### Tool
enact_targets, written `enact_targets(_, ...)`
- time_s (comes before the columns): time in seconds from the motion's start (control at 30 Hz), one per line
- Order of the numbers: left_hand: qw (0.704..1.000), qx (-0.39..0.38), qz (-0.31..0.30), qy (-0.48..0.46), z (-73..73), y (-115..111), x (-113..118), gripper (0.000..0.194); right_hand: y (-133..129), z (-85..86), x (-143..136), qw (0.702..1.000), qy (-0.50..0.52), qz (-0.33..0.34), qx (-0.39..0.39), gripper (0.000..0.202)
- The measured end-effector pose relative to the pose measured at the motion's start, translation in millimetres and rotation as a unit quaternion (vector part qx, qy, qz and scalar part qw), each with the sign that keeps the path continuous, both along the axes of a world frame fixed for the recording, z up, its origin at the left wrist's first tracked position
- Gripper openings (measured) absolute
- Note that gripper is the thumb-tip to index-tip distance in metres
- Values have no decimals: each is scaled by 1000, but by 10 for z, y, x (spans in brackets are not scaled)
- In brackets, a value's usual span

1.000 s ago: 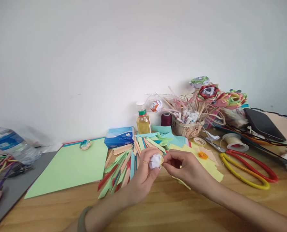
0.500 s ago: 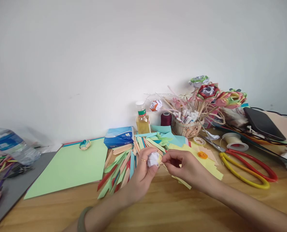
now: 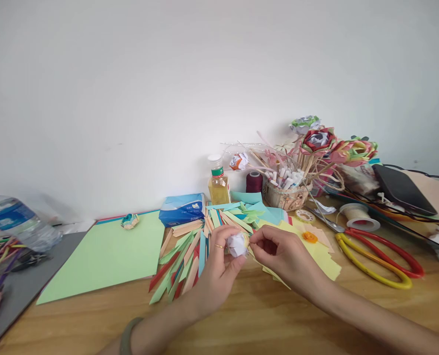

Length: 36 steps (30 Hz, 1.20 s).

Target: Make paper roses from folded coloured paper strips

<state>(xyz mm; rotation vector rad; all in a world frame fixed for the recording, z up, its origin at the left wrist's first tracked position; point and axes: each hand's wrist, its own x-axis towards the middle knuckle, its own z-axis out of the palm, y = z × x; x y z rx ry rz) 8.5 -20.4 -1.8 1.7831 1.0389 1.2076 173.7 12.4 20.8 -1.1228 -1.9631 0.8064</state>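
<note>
Between the fingers and thumb of my left hand (image 3: 219, 271) is a small white folded-paper flower (image 3: 237, 245) with a touch of yellow on its right side. My right hand (image 3: 278, 249) is closed in a pinch at the flower's right edge; whatever its fingertips grip there is too small to make out. Beneath and behind my hands lies a fan of coloured paper strips (image 3: 180, 266). Yellow paper squares (image 3: 325, 259), with a small orange paper coil (image 3: 310, 237) on top, lie beyond my right hand.
Large scissors (image 3: 375, 261) with red and yellow handles lie at right beside a spool (image 3: 359, 217). A basket (image 3: 288, 198) with paper flowers, an oil-coloured bottle (image 3: 218, 185) and a blue tissue pack (image 3: 182, 209) stand at the back. Green sheets (image 3: 112, 261) lie left.
The white flower has turned slightly and shifted a little to the right in my left hand. My right fingertips stay near its edge, moved very slightly.
</note>
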Motion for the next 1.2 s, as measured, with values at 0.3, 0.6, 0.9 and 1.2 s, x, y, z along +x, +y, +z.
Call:
enact_targets(0.3, 999, -5, 28, -40, -27, -2, 16, 31, -71, 80, -19, 997, 58, 16, -43, 19)
enact_targets(0.6, 998, -7, 28, -55, -52, -4, 6, 31, -26, 134, -29, 962, 154, 42, -222, 27)
enact_targets(0.9, 998, -15, 46, -46, -9, 29, -19, 30, 39, 124, 22, 959, 136, 64, -240, 26)
enact_targets(1.2, 997, -45, 31, -45, -33, 48, -50, 37, 68, 110, 19, 965, 113, 59, -231, 24)
